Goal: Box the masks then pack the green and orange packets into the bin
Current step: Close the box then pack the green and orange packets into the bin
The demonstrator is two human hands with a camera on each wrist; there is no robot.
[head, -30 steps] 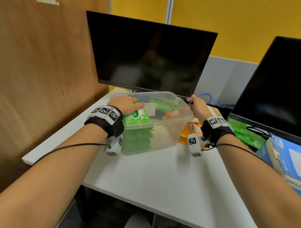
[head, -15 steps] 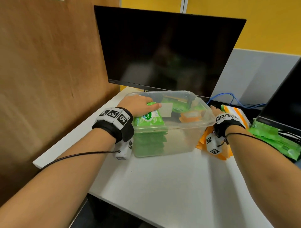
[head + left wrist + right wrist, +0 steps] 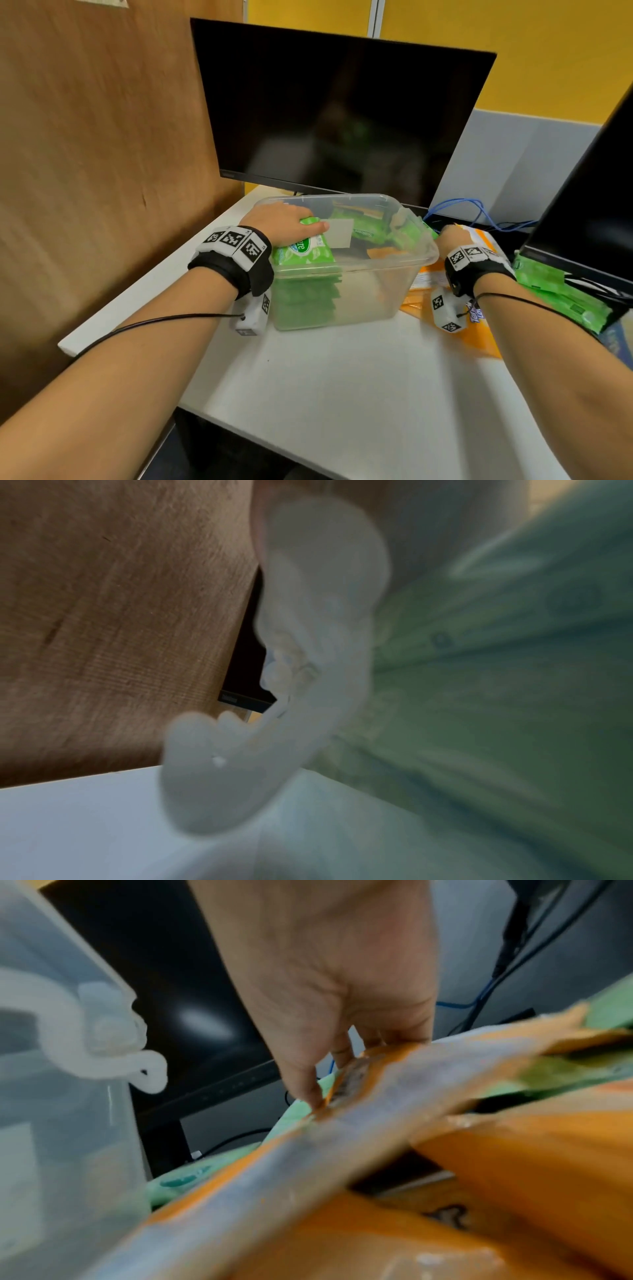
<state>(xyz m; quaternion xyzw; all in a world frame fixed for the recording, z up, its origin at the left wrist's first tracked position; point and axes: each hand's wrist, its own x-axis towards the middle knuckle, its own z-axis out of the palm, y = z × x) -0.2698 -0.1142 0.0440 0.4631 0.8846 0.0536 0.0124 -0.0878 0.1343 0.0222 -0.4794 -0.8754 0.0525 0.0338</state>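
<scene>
Left wrist view is a blur of bin (image 3: 308, 601) handle and green packets (image 3: 496, 683). From the head, the left hand (image 3: 281, 224) hides its fingers beyond the top green packet (image 3: 301, 248); right hand (image 3: 325, 974) fingertips vanish behind the orange packet (image 3: 377, 1115) they pinch. The right monitor (image 3: 589, 192) is cut off.

A white desk (image 3: 342, 383) filled the middle, with dark floor (image 3: 219, 455) showing below its near edge. Hard against its left side stood a tall brown wooden panel (image 3: 102, 144), grain and a few scratches plain to see. At the back, a wide black monitor (image 3: 335, 113), screen dark, dim reflections in it. A second dark monitor (image 3: 589, 205) came in from the right. Behind them ran a low grey divider (image 3: 496, 161), and above it a yellow wall (image 3: 531, 51) split by a pale upright strip (image 3: 375, 17). Blue cables (image 3: 474, 210) looped at the desk's back edge. The light was soft and even.
</scene>
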